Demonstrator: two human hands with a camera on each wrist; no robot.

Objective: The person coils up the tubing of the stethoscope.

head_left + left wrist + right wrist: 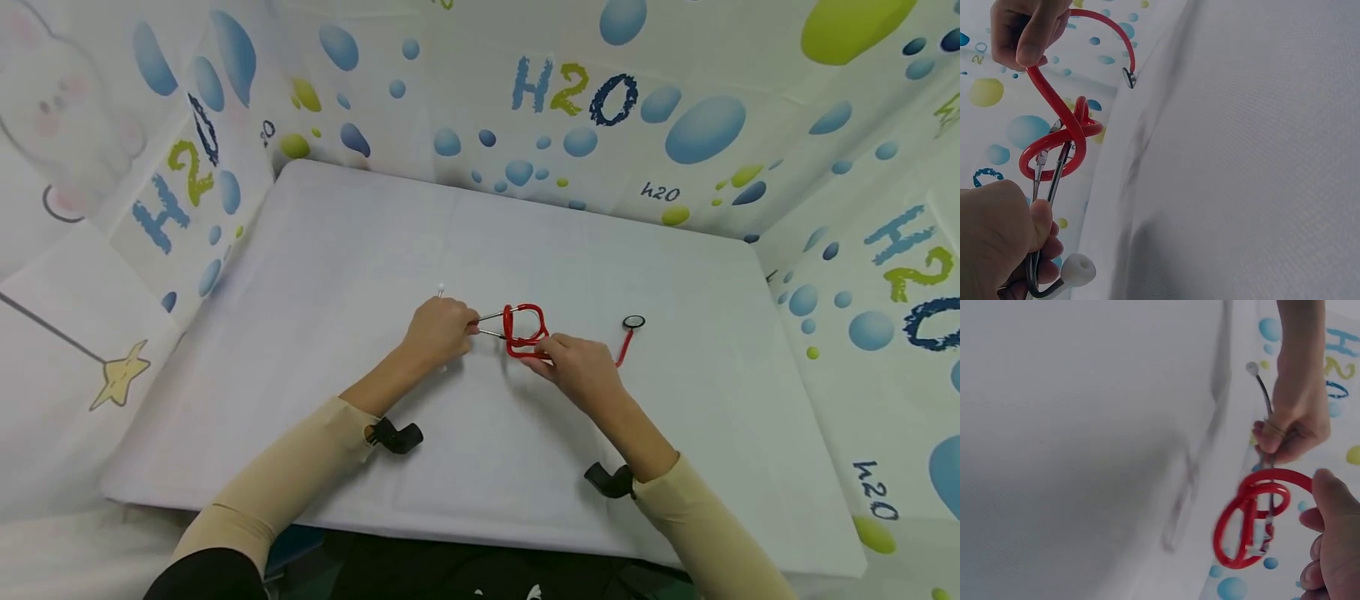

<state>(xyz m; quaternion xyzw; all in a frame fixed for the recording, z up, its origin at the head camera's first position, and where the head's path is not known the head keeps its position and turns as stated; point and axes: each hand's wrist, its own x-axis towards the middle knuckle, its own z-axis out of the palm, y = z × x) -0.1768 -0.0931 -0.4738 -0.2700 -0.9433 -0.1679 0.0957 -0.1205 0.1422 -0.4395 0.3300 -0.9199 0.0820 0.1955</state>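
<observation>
A stethoscope with red tubing (pixel 507 329) is held up between both hands. My left hand (pixel 441 327) grips its two metal ear tubes (pixel 1055 178), and a white ear tip (pixel 1078 270) pokes out below the fingers in the left wrist view. Between the hands the tubing is wound in loops around the far end of the ear tubes. My right hand (pixel 581 367) pinches the tubing just right of these loops, thumb against fingers. Past the right hand, the round chest piece (pixel 633 322) hangs out on a short length of red tube.
A white cloth covers the table (pixel 360 242). Around it stand white curtains (pixel 480 100) printed with blue and green drops and lettering. Black wrist camera mounts (pixel 401 437) sit at both cuffs, above the table's front part.
</observation>
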